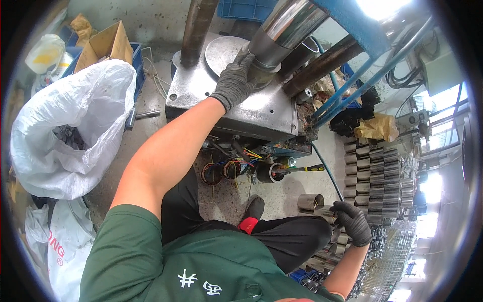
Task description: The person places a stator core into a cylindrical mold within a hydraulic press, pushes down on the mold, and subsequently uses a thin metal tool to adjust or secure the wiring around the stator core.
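My left hand (234,84), in a dark grey knit glove, reaches up to the press. Its fingers lie against the side of a metal cylinder (263,75) beneath the shiny press ram (289,25); the glove hides part of the contact. The ram and cylinder stand over the steel press bed (241,110), beside a round steel plate (224,49). My right hand (353,224), gloved alike, is low at the right with its fingers curled. Metal sleeves (311,201) lie close to its fingertips; what it holds, if anything, cannot be made out.
Stacked metal sleeves (372,176) fill the right side. Steel columns (197,30) and blue pipes (347,98) flank the press. Wound copper stators (234,168) and a yellow-black-handled tool (304,168) sit below. A white woven sack (75,131) and cardboard box (105,48) stand left.
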Tool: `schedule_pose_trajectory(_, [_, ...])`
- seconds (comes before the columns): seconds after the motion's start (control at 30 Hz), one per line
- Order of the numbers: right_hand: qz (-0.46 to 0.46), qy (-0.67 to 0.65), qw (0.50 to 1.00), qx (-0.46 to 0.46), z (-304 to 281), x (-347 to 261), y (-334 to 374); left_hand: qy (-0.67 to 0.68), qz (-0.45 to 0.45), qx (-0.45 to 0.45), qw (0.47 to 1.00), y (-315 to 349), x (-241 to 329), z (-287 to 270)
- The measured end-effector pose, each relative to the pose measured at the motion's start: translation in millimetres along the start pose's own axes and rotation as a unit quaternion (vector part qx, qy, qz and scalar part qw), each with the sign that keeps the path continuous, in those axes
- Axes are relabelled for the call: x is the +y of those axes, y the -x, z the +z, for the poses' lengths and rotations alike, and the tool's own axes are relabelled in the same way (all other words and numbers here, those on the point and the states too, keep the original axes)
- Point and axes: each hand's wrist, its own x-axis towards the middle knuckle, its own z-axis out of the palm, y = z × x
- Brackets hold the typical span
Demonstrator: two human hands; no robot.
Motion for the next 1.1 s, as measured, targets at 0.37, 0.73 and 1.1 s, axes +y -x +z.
schedule_pose_trajectory(0.37, [0.029,0.022,0.999,-0.025,-2,-4,-1,0.002,-0.005,-0.001,1.000,1,2,-4])
schedule_pose_trajectory(0.73, [-0.008,0.015,1.000,-0.002,-6,5,-1,0.021,-0.006,0.007,1.000,1,4,-6])
schedule_pose_trajectory(1.1, [-0.005,0.004,1.000,-0.001,-8,-4,-4,0.028,-0.005,-0.011,1.000,0,-2,-9])
